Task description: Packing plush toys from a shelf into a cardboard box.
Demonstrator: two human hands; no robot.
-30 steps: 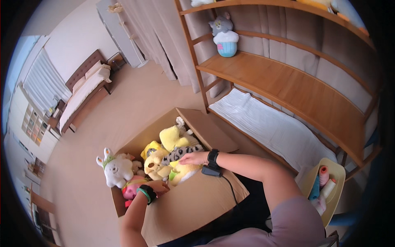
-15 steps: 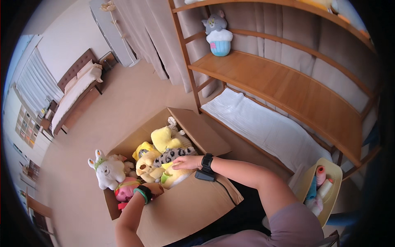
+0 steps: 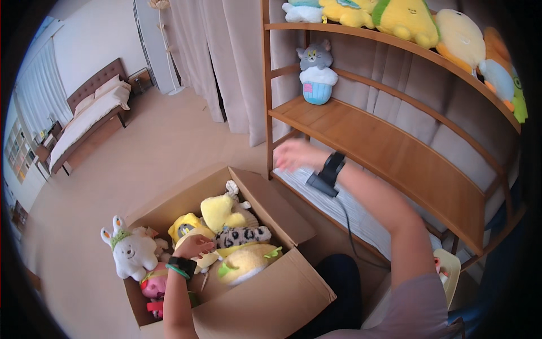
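Observation:
Inside the open cardboard box (image 3: 265,305), my left hand (image 3: 195,247) is curled over a pale yellow plush dog (image 3: 208,261), covering much of it. My right hand (image 3: 296,155) is raised beyond the box, close to the shelf's lower level; it is blurred by motion, its fingers reach out and nothing shows in them. Around my left hand lie a round yellow-and-white plush with green leaves (image 3: 249,263), a black-spotted plush (image 3: 244,236), a fluffy yellow plush (image 3: 219,211), a yellow-and-grey plush (image 3: 184,225), a white long-eared plush (image 3: 134,254) and a pink plush (image 3: 153,282).
A wooden shelf (image 3: 361,133) stands to the right, holding a grey cat plush in a blue cupcake (image 3: 317,76); several plush toys (image 3: 406,22) line its top level. White cloth (image 3: 367,217) covers its bottom level. A pale yellow bin (image 3: 450,277) stands at the right. A bed (image 3: 90,127) is far left.
My right hand has left the round yellow plush and risen toward the shelf. My left hand has moved from beside the pink plush onto the plush dog. The view has tilted up.

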